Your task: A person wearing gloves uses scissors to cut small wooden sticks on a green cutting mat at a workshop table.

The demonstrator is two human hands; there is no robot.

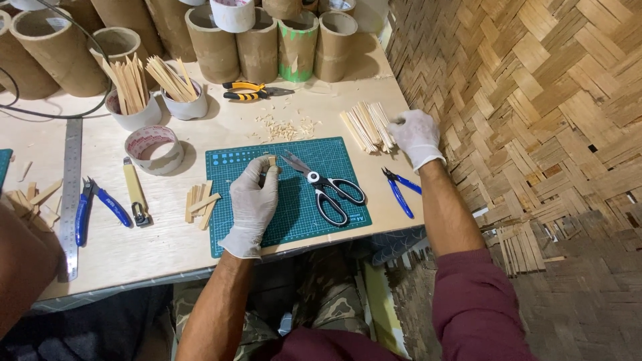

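A pale plywood worktable (167, 241) is seen from above, hemmed on the right by a woven bamboo wall (535, 100) and backed by a row of cardboard tubes (261, 47). A green cutting mat (294, 214) is laid at the front edge. On it, a short wooden piece (271, 162) is pinched between the gloved fingers of the left hand (254, 200), just beside black-handled scissors (324, 187). A bundle of wooden strips (366, 126) at the table's right edge is touched by the gloved right hand (416, 137); whether it is gripped cannot be told. Blue pliers (400, 187) are set near that wrist. Further left, cut strips (200, 204), a tape roll (155, 148), a utility knife (136, 194), a steel ruler (69, 194) and two cups of sticks (160, 93) are spread out.
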